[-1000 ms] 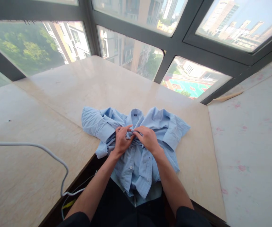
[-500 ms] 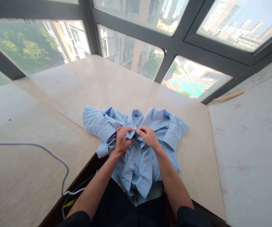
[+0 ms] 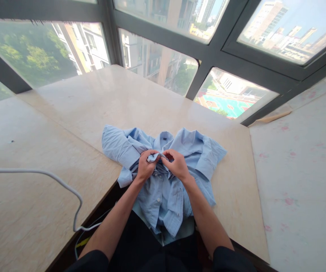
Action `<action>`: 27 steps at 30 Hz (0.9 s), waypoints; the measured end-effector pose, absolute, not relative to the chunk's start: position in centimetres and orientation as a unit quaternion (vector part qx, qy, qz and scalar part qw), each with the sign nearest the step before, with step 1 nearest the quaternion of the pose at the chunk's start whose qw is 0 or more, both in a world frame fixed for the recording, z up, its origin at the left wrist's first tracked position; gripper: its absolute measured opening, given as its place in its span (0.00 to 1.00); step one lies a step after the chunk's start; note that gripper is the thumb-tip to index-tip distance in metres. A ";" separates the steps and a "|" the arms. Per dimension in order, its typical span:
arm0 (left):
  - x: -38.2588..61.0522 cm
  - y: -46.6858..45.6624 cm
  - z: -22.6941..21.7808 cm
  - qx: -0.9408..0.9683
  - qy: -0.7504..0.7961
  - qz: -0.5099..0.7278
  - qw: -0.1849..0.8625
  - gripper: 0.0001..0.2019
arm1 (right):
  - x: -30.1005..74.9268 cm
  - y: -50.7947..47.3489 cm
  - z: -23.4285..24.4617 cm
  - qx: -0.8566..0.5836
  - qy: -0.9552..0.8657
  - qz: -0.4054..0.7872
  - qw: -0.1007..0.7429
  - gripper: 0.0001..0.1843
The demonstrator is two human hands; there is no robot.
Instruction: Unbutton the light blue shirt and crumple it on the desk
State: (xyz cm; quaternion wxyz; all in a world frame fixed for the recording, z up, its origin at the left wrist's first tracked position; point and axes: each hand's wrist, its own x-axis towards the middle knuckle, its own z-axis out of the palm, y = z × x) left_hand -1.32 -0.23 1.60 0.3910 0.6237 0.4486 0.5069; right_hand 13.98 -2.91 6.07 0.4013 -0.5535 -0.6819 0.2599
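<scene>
Now shirt (image 3: 164, 189) sits at 6 o'clock in view, left hand (image 3: 146, 165) and right hand (image 3: 176, 164) fingers pinching its front, more cloth edge showing between them than a moment ago, so likely better two-handed control.

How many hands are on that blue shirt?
2. The left hand and the right hand are side by side at the front of the blue shirt, near its collar. No other hands show, though some fingers are partly hidden.
</scene>
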 end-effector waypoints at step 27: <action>-1.5 0.9 2.8 0.570 0.451 0.450 0.519 0.14 | 13.8 -2.4 5.2 -0.537 -0.769 0.100 0.331 0.06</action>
